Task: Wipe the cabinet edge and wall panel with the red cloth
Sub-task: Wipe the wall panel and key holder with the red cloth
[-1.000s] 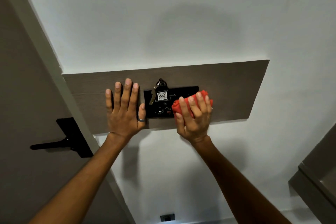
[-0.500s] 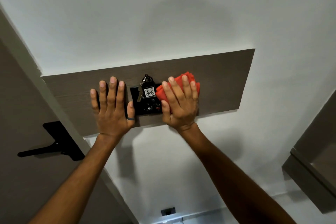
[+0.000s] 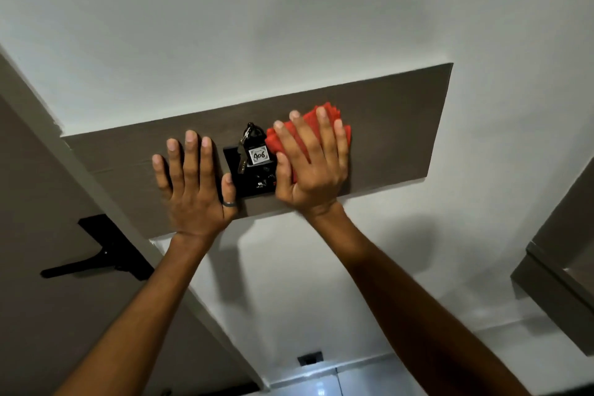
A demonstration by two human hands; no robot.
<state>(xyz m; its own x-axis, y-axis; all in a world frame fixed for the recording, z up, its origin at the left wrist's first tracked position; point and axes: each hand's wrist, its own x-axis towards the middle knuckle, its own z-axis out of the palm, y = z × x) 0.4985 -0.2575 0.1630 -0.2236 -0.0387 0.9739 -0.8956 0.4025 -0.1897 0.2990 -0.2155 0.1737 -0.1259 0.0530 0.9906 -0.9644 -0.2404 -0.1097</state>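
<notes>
Both hands on the brown wood-grain wall panel (image 3: 395, 125): my left hand (image 3: 196, 183) flat, fingers spread, my right hand (image 3: 313, 164) pressing the folded red cloth (image 3: 328, 116) beside the black key holder (image 3: 254, 170), which I must skirt next.

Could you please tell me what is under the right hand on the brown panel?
The red cloth, pressed flat under the right hand against the panel; its middle and the panel beneath are covered.

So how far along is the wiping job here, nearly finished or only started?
Midway, as far as one picture shows. The right hand presses the red cloth flat on the brown wall panel, beside the black key holder, so the panel is in hand. The left hand rests flat on the panel. The cabinet edge sits untouched at right; whether it is already wiped cannot be told.
</notes>
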